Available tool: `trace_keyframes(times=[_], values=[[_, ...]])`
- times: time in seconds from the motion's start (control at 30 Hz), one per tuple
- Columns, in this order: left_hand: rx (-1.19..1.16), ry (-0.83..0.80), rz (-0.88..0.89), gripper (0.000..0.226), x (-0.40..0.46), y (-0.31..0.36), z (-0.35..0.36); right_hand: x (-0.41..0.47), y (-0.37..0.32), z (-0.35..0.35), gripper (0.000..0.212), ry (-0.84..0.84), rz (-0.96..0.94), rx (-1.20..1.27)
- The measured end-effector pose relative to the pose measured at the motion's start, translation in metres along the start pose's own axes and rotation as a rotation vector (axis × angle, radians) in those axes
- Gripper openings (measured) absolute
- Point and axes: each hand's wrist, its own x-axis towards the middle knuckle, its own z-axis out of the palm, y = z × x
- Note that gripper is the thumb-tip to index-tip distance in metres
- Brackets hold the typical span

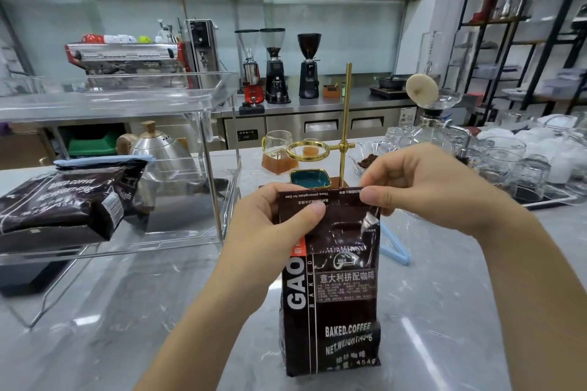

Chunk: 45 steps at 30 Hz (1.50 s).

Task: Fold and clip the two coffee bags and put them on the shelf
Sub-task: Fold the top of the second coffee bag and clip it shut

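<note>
A dark brown coffee bag point(333, 305) stands upright on the grey marble counter in front of me. Its top is folded down toward me. My left hand point(270, 225) pinches the folded top at its left corner, and my right hand point(422, 181) pinches the right corner. A second coffee bag point(63, 203) lies on its side on the lower level of the clear acrylic shelf point(219, 168) at left, with a light blue clip point(101, 162) across its folded end. Another light blue clip point(395, 247) lies on the counter just behind and right of the standing bag.
Behind the bag stands a brass pour-over stand point(344, 143) with a teal dish point(309, 177) and a glass server point(278, 152). A steel kettle point(162, 149) sits behind the shelf. Several glass jars and cups point(521, 165) crowd the right side.
</note>
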Motion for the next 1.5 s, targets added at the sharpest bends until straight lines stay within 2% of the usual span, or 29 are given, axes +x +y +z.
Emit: trace_keyframes(times=[0.33, 0.5, 0.67, 0.8, 0.93, 1.03, 1.2, 1.3, 1.5], values=[[-0.034, -0.095, -0.106, 0.011, -0.002, 0.007, -0.002, 0.002, -0.002, 0.005, 0.008, 0.001, -0.038, -0.003], [-0.025, -0.088, -0.14, 0.015, -0.003, 0.006, 0.0, -0.001, -0.006, 0.006, 0.024, -0.078, -0.015, 0.021], [-0.052, -0.083, -0.152, 0.02, -0.002, 0.005, 0.0, 0.002, -0.007, 0.012, 0.005, -0.07, -0.054, -0.024], [-0.052, -0.093, -0.105, 0.016, -0.003, 0.005, 0.001, 0.001, -0.007, 0.011, 0.007, -0.071, -0.085, -0.036], [-0.023, -0.113, -0.081, 0.037, -0.005, 0.006, -0.001, 0.001, -0.009, 0.012, 0.014, -0.085, -0.124, -0.025], [0.013, -0.136, -0.072, 0.033, -0.006, 0.007, 0.001, 0.0, -0.008, 0.01, 0.007, -0.09, -0.136, -0.014], [0.021, -0.119, -0.044, 0.021, -0.006, 0.007, 0.003, -0.002, -0.005, 0.008, 0.019, -0.097, -0.138, 0.037], [0.022, -0.106, -0.044, 0.011, -0.007, 0.008, 0.002, -0.003, -0.006, 0.005, 0.02, 0.007, -0.171, 0.075], [0.043, -0.108, -0.063, 0.006, -0.01, 0.014, 0.002, -0.002, -0.009, 0.001, 0.012, 0.468, -0.245, 0.22]])
